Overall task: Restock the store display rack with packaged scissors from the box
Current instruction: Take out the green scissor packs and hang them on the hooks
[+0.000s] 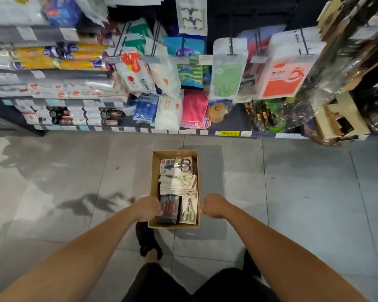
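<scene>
**Box down at rack, hands on both walls**

Grey tiled floor [74, 166], display rack [183, 131] along its far edge. I see the box [154, 171] of packaged scissors [184, 165] mid-floor. Left hand [148, 211] curled over left wall, touching red-handled pack [169, 208]. Right hand [214, 205] fisted at right wall; grip unclear.

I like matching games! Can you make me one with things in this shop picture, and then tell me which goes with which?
Things:
1. cardboard box
2. red-handled scissors
3. pink cloth
4. green gloves

Places:
A. hanging on a rack hook
B. on the floor tiles
C. on the bottom shelf
D. in the box, beside the left hand

Pairs: 1-B, 2-D, 3-C, 4-A
</scene>
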`<state>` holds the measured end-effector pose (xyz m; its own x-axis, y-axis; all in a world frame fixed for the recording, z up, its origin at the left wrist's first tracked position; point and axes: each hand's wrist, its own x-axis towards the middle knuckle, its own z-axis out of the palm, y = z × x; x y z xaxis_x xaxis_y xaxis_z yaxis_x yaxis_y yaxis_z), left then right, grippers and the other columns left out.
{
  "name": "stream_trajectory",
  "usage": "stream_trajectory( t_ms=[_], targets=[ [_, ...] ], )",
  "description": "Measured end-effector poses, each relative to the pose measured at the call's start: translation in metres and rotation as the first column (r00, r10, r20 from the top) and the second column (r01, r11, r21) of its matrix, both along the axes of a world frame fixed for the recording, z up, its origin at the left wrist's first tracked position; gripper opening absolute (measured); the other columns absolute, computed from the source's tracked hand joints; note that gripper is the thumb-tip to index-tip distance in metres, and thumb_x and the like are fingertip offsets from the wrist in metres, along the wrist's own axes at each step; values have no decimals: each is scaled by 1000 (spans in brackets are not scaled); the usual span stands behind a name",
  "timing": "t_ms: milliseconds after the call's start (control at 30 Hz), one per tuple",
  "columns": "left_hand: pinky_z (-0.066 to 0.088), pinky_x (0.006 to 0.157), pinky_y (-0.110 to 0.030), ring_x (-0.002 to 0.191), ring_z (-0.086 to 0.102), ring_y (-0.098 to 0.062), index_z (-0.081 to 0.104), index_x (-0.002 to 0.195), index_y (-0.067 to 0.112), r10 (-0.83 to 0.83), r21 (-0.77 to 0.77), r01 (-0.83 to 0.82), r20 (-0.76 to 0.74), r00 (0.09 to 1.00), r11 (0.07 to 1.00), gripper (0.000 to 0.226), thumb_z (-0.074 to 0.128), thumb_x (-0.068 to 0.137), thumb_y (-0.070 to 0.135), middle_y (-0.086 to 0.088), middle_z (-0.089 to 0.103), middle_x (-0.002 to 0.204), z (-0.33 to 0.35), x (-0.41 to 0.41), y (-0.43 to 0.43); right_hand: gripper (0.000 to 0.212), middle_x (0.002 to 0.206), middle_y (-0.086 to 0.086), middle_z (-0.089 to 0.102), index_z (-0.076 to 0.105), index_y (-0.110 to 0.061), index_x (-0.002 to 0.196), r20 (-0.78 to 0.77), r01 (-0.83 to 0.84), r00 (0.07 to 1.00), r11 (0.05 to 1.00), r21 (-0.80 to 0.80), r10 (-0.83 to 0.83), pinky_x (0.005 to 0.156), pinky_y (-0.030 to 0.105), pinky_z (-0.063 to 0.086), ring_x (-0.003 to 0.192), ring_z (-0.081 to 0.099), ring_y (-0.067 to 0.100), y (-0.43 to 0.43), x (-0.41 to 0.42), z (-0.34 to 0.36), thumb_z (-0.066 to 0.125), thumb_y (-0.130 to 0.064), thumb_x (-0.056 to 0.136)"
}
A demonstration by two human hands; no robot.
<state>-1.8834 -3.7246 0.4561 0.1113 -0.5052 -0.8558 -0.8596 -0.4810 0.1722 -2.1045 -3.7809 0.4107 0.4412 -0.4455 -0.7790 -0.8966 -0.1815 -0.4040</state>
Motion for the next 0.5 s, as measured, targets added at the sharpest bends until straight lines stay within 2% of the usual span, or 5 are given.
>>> stream_trajectory(
  t_ms=[67, 200, 300, 433, 500],
  targets=[
    [48, 81, -28, 99, 59, -17, 66, 109, 10, -18, -32, 17, -49, 999, 999, 24, 58, 94, 26, -4, 63, 110, -32, 34, -12, 22, 105, 21, 63, 61, 3, 97, -26, 168, 986, 985, 31, -168, 69, 29, 39, 94, 60, 32, 5, 33, -32, 46, -12, 92],
    [43, 73, -24, 94, 58, -10, 60, 99, 27, 74, -86, -86, -127, 989, 993, 7, 59, 92, 31, 6, 62, 106, -104, 85, -39, 24, 108, 16, 66, 65, 0, 106, -79, 463, 886, 880, 101, -457, 66, 27, 43, 89, 61, 25, 13, 81, -104, 53, -13, 90],
    [43, 74, -24, 95, 59, -10, 58, 97, 30, 157, -51, -170, -196, 968, 984, 6, 60, 91, 29, 9, 60, 101, -156, 102, -48, 21, 103, 10, 68, 67, -5, 102, -116, 590, 807, 796, 135, -579, 71, 27, 48, 89, 64, 21, 26, 102, -151, 59, -18, 89],
    [38, 56, -15, 80, 55, 1, 57, 96, 34, 273, -37, -287, -218, 937, 957, 9, 61, 92, 29, 15, 59, 92, -246, 99, -60, 17, 95, 0, 66, 62, -16, 96, -129, 700, 714, 697, 156, -689, 56, 18, 44, 76, 61, 8, 33, 116, -228, 67, -28, 85],
    [41, 60, -17, 85, 57, -4, 57, 98, 33, 282, -40, -297, -217, 935, 954, 8, 61, 92, 29, 12, 60, 97, -301, 95, -69, 18, 90, -5, 60, 56, -21, 93, -144, 738, 674, 655, 163, -724, 53, 17, 43, 71, 56, 3, 30, 121, -277, 68, -31, 85]
  ],
)
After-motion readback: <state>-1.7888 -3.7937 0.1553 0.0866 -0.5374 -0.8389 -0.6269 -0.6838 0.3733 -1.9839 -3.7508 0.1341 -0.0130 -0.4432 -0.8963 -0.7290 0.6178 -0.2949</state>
